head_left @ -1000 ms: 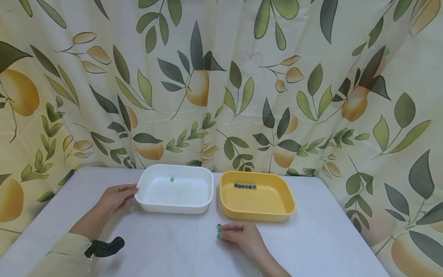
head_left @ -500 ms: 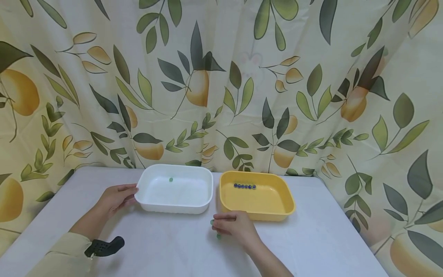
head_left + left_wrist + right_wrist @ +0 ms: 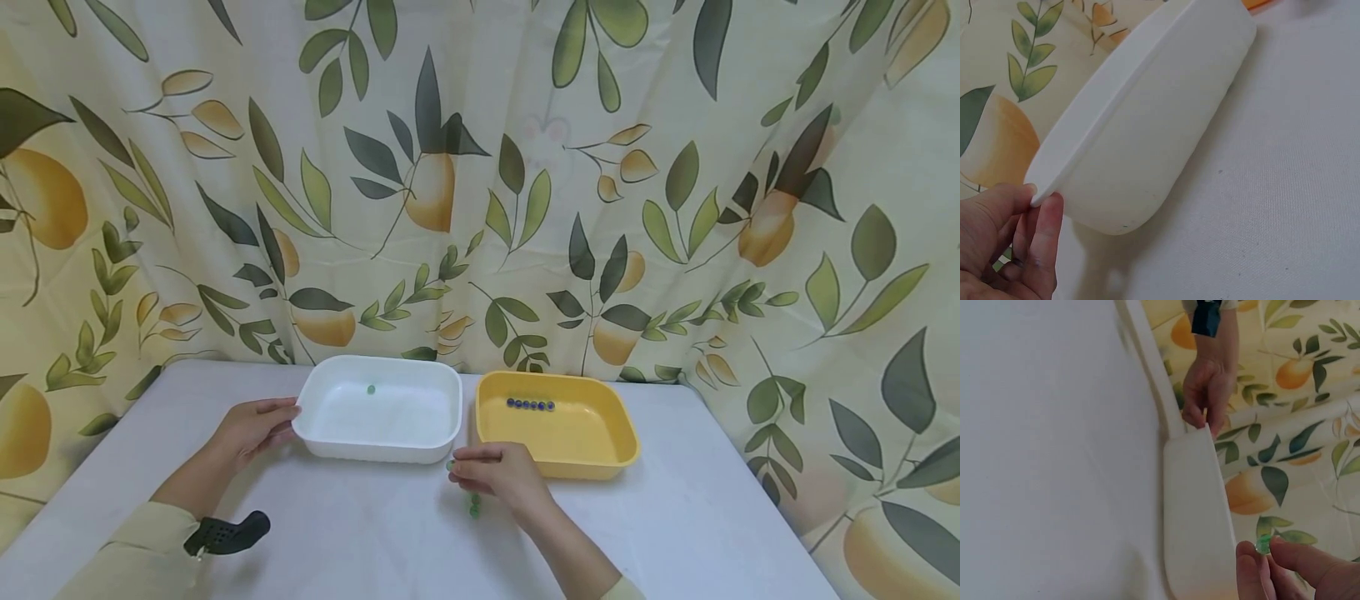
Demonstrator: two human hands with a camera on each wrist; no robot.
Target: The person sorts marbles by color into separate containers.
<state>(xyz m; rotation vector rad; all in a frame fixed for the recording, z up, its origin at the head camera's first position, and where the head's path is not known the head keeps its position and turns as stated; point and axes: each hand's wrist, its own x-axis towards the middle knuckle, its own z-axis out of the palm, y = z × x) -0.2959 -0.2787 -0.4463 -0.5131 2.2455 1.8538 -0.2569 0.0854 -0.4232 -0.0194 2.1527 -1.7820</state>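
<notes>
My left hand [image 3: 255, 429] pinches the left rim of the white tray [image 3: 378, 451] between thumb and fingers, as the left wrist view shows up close. A single green marble [image 3: 371, 389] lies inside that tray. My right hand [image 3: 498, 475] pinches a clear green marble [image 3: 1263, 544] between thumb and fingertip, held just off the tray's front right corner. Below the right hand, more green marbles [image 3: 475, 505] lie on the tablecloth.
To the right of the white tray stands a yellow tray [image 3: 592, 433] with a row of several dark blue marbles [image 3: 530, 405] in it. A leaf-and-fruit patterned curtain [image 3: 480, 208] hangs behind the white-covered table [image 3: 360, 533].
My right hand has lifted one green marble from the group on the cloth and moved up and left, toward the white tray. The left hand stays on the rim.
</notes>
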